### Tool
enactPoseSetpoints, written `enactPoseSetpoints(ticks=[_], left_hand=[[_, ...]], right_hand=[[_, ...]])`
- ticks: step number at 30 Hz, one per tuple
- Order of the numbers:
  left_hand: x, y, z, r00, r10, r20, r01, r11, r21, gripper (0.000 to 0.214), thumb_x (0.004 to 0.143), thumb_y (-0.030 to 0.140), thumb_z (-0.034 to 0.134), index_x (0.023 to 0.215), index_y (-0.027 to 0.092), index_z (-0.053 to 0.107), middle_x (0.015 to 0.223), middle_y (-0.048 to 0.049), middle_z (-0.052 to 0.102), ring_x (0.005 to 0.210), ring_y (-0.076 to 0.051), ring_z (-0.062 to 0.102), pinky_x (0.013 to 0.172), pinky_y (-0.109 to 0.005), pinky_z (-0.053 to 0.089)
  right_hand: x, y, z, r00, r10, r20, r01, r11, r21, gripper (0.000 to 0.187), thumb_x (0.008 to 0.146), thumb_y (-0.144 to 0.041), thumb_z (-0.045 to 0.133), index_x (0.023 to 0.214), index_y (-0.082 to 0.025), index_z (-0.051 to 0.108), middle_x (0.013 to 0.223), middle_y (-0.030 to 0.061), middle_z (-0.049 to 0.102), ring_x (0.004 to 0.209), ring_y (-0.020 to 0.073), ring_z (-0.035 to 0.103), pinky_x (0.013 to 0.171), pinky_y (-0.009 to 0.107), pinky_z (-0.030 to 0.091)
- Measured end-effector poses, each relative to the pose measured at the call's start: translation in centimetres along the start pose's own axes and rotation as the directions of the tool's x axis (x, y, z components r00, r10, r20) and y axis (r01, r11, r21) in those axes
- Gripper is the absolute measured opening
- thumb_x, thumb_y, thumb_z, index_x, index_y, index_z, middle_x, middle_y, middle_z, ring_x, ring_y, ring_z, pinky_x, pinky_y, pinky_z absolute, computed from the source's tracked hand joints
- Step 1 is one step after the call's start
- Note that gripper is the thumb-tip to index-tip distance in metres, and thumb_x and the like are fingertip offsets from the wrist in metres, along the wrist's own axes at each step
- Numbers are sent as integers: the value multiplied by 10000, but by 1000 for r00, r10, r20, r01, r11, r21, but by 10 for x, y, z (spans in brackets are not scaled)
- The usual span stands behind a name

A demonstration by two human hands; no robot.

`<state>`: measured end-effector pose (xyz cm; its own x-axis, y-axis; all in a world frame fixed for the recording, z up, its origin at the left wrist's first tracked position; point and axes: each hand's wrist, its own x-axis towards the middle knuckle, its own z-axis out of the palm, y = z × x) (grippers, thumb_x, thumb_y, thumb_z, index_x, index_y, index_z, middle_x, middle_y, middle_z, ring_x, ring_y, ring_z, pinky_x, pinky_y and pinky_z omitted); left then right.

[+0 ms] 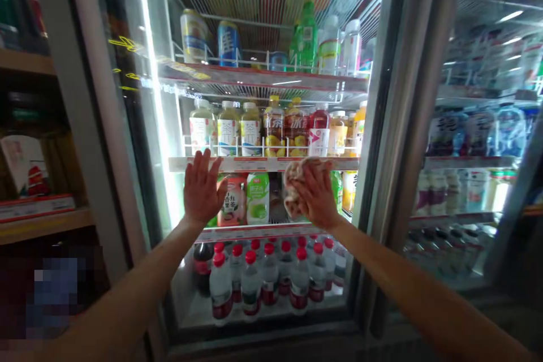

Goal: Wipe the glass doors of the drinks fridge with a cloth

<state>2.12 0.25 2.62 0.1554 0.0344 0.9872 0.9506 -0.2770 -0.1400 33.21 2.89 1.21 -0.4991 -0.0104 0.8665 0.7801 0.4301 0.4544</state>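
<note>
My left hand [203, 189] is raised with its palm toward the drinks fridge and its fingers stretched out; it seems to lie flat on the glass door. Nothing is in it. To the right, my right hand [317, 192] holds a crumpled pale cloth [292, 192] with brownish patches, pressed toward the glass at about the same height. Behind the glass, between my hands, stand a pink carton [234, 201] and a green-and-white bottle [257, 199]. The palm side of my right hand is hidden.
Bottled teas [250, 130] line the middle shelf, with cans [228, 42] and a green bottle [307, 39] above. Several red-capped water bottles [269, 274] stand at the bottom. A metal door frame [407, 124] runs along the right; wooden shelving [42, 218] stands at the left.
</note>
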Motion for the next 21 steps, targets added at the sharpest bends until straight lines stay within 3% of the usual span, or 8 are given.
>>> enactPoseSetpoints(ticks=[2,3,5,8,12,15,17,21], left_hand=[[0,0,0,1000,4,-13,-4,1000,2,531,875,376,412,1371,193,365,1477,-107,288,1395,-240,178,1128,-448,182],[0,0,0,1000,6,-19,-6,1000,2,531,876,377,411,1372,193,365,1476,-108,290,1394,-240,182,1126,-451,183],[0,1,1,1000,9,-23,-8,1000,6,538,874,381,409,1375,190,359,1477,-110,289,1393,-243,184,1124,-460,182],[-1,1,2,1000,-11,-18,11,1000,16,544,870,383,411,1376,189,360,1478,-110,284,1395,-241,177,1125,-464,175],[-5,4,2,999,-39,-21,39,999,13,533,877,372,403,1378,196,359,1470,-110,302,1395,-227,179,1130,-458,161],[-10,5,3,998,-50,-26,50,999,13,531,883,369,399,1385,206,343,1469,-108,307,1397,-223,177,1129,-461,154],[-13,5,3,999,-48,-21,49,999,16,535,884,371,400,1389,204,335,1471,-110,302,1398,-227,172,1129,-464,148],[-14,5,3,999,-52,-14,52,999,-11,538,883,370,407,1387,196,337,1474,-115,294,1401,-231,158,1138,-457,123]], right_hand=[[-11,10,-7,995,-82,57,82,997,4,481,817,-265,478,1295,-300,438,1459,69,343,1359,275,292,1037,545,334],[-13,23,-11,999,-36,24,36,999,-20,498,823,-256,471,1317,-297,417,1462,76,337,1344,280,321,1024,541,352],[-12,52,-17,973,170,-156,-183,980,-76,531,840,-251,446,1363,-286,366,1477,101,302,1326,314,344,1008,564,355],[-9,65,-15,864,356,-357,-399,915,-54,556,847,-257,424,1395,-277,329,1495,120,249,1343,367,290,1020,609,304],[-31,5,-7,983,157,-92,-155,987,31,485,816,-257,474,1300,-237,459,1455,131,337,1356,346,272,1023,607,313],[-49,-42,-12,992,-54,116,34,985,168,322,821,-219,500,1126,-276,584,1312,78,532,1250,239,455,996,482,403],[-45,-54,-21,992,-19,121,-15,962,271,235,829,-215,504,1030,-266,615,1186,68,620,1124,199,553,941,404,457],[0,-32,-41,937,339,87,-332,778,534,236,818,-210,468,1034,-221,561,943,47,672,833,157,634,712,304,540]])
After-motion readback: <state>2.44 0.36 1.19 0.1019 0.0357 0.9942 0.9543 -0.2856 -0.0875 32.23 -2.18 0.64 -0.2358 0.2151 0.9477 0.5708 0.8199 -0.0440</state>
